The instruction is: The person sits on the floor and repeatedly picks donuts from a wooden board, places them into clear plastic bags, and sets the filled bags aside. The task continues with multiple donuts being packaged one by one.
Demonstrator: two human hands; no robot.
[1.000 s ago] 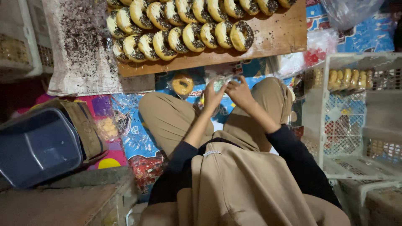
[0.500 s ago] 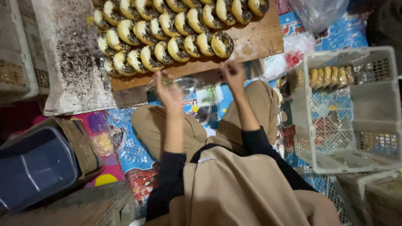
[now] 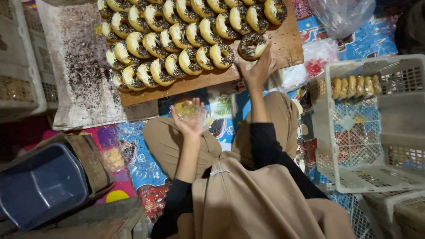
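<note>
A wooden board (image 3: 287,48) carries several rows of ring doughnuts topped with chocolate sprinkles. My right hand (image 3: 256,71) reaches to the board's near right end. Its fingers are spread, with the tips at a single sprinkled doughnut (image 3: 252,43) lying apart from the rows. My left hand (image 3: 191,123) is raised above my left knee, palm up, gripping a clear plastic bag (image 3: 188,108) with a plain doughnut showing inside. I sit cross-legged in tan clothing with black sleeves.
A white plastic crate (image 3: 354,177) on the right holds a row of pale doughnuts (image 3: 349,86). A sprinkle-strewn sheet (image 3: 79,75) lies left of the board. A dark blue bin (image 3: 40,186) sits lower left, more white crates (image 3: 17,75) stand far left, and a clear bag (image 3: 341,15) lies top right.
My hands have separated. The right one went forward from my lap to the board's near right end, and the left one rose with the plastic bag.
</note>
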